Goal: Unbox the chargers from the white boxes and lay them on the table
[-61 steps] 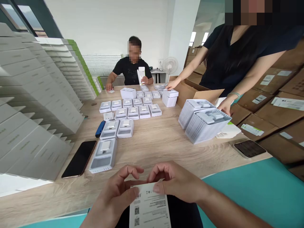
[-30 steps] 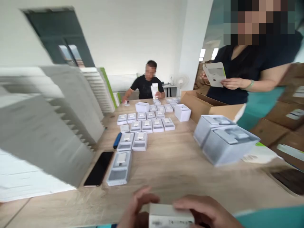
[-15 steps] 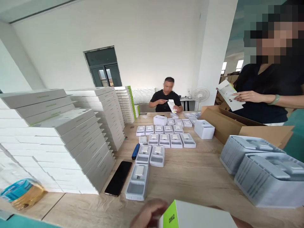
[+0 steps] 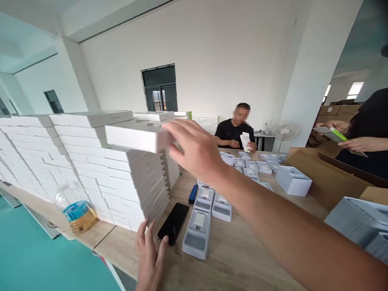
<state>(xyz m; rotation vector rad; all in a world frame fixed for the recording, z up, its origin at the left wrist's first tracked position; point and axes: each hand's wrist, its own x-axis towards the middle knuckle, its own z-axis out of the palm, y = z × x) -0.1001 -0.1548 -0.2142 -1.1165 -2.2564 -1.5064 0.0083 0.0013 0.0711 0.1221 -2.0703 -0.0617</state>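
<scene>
My right hand [image 4: 194,147] reaches across to the left and grips the end of a flat white box [image 4: 133,138]. The box is just above the front stack of white boxes [image 4: 121,182]; whether it touches the stack I cannot tell. Low down, my left hand [image 4: 150,250] has its fingers apart, near the foot of that stack and beside a black phone [image 4: 174,222]. It holds nothing. Right of the phone lies a grey moulded tray [image 4: 197,238] with a small white piece in its upper part. A blue tool-like object [image 4: 193,194] lies behind the phone.
A bottle with amber liquid [image 4: 79,214] stands left, against the stacks. More trays [image 4: 222,208] run back toward a seated person [image 4: 235,129]. Nested tray stacks [image 4: 292,182] and an open carton [image 4: 309,173] occupy the right, where another person's hands [image 4: 357,141] hold a flattened box.
The white box has gone from the bottom front up to the left stack in my right hand. My left hand now shows empty by the phone. The view has turned left.
</scene>
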